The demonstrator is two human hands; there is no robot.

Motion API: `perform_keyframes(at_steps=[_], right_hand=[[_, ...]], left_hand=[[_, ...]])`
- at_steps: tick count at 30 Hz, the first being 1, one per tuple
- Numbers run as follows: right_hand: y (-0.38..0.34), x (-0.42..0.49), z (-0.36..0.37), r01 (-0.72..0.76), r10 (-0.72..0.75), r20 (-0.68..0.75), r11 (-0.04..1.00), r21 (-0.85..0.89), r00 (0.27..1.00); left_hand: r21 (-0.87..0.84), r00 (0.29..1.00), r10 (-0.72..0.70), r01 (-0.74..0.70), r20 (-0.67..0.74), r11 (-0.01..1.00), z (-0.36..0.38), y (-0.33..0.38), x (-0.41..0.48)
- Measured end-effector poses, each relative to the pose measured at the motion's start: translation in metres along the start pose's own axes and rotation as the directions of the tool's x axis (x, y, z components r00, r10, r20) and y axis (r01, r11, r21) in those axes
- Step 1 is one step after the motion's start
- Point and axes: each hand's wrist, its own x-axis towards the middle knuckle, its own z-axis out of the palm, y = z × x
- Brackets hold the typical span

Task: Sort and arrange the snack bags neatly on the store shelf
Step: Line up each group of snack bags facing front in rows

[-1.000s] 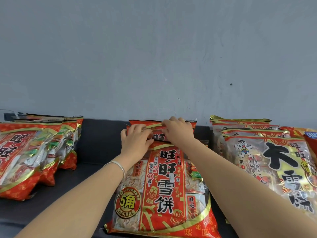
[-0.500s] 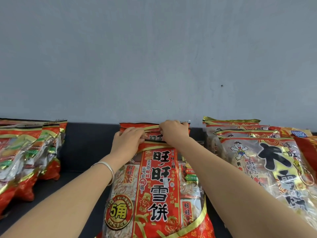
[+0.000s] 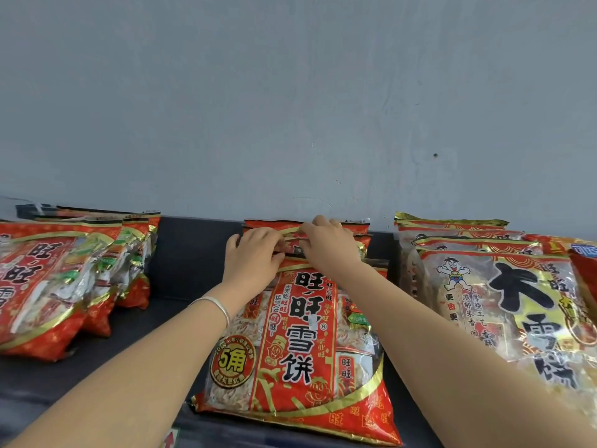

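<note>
Squaring the middle row, the left hand [image 3: 255, 258] and right hand [image 3: 329, 248] both pinch top seams of the red-and-gold plastic snack bags [image 3: 300, 334] on the dark shelf [image 3: 181, 273]; the left row [image 3: 48, 279] and right row [image 3: 504, 302] already look stacked, so little seems left.

The single head camera looks forward and slightly down, close above the shelf [image 3: 181, 279], facing the wall [image 3: 290, 108] behind it.

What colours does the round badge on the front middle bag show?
The badge is dark with yellow characters and a gold rim; head view.
</note>
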Motion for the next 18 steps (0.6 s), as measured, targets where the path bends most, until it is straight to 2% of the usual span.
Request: perform_keyframes(at_steps=[5,12,18], right_hand=[[-0.044,-0.009,0.014,0.165,-0.155,-0.081,0.978,0.130,0.984],[-0.129,-0.011,0.029,0.307,-0.326,0.058,0.926,0.218,0.943],[-0.203,0.007,0.040,0.335,-0.365,0.085,0.909,0.247,0.927]], left_hand=[[0.088,0.997,-0.071,0.069,0.027,0.994,-0.024,-0.023,-0.042],[0.157,0.968,-0.226,0.207,0.112,0.966,-0.072,-0.094,-0.096],[0.119,0.956,-0.281,0.270,0.088,0.955,-0.106,-0.161,-0.115]])
